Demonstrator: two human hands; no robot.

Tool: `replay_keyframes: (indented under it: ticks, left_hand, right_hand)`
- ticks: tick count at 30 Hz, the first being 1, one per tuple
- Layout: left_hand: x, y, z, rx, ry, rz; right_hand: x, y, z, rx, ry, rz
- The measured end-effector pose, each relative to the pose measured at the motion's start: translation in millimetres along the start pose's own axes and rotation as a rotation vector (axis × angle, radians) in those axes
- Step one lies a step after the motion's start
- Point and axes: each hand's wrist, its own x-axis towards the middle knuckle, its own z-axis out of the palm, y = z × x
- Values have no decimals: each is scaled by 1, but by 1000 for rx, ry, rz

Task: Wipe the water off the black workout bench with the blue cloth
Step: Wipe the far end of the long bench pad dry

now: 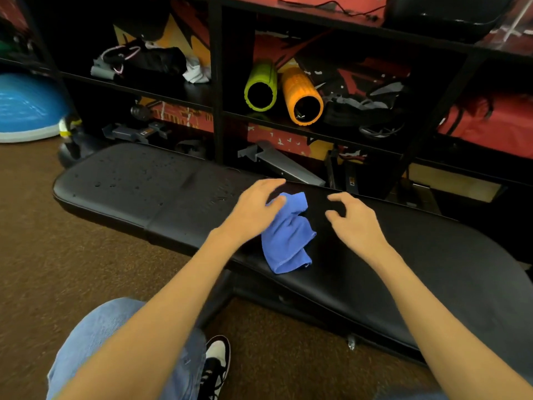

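Note:
The black workout bench (pixel 418 255) runs across the view from the left toward the lower right. Water drops (pixel 129 176) bead on its left pad, and a few more lie near the seam. A crumpled blue cloth (pixel 288 241) lies on the middle of the bench. My left hand (pixel 253 209) is over the cloth's upper left corner with fingers loosely spread and the thumb touching the fabric. My right hand (pixel 353 220) hovers just right of the cloth, apart from it, fingers loosely curled and holding nothing.
A black shelf unit (pixel 216 82) stands right behind the bench, holding a green foam roller (pixel 261 85), an orange foam roller (pixel 301 95), straps and bags. A blue balance dome (pixel 26 108) sits at the left. Brown carpet (pixel 72 255), my knee and shoe are below.

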Motion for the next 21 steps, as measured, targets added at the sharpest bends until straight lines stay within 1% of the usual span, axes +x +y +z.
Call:
replay_keyframes:
  ticks: [3,6,7,9,11,13,18,21]
  left_hand:
    - [-8,-21,-37,103,126,-75]
    - [-23,-43,-61,158,170,-188]
    - [-27,-50,-66,166,184,-223]
    - [-30,-61,-70,204,201,-274]
    - [-27,-68,-68,277,185,-300]
    - [-24,-72,-64,356,158,-304]
    - [-12,-84,-64,440,143,-364]
    - [-11,-90,-67,442,128,-430]
  right_hand:
    - [3,-27,20,44,-45,-118]
    - [-1,-48,50,72,-119,-166]
    - [-2,-54,61,57,-146,-159]
    - [-2,-59,81,-50,-164,-148]
    - [1,-56,95,-197,-111,-181]
    - [1,-48,101,-235,-55,-206]
    - [29,-40,100,-36,31,-143]
    - [65,-41,95,131,145,-113]
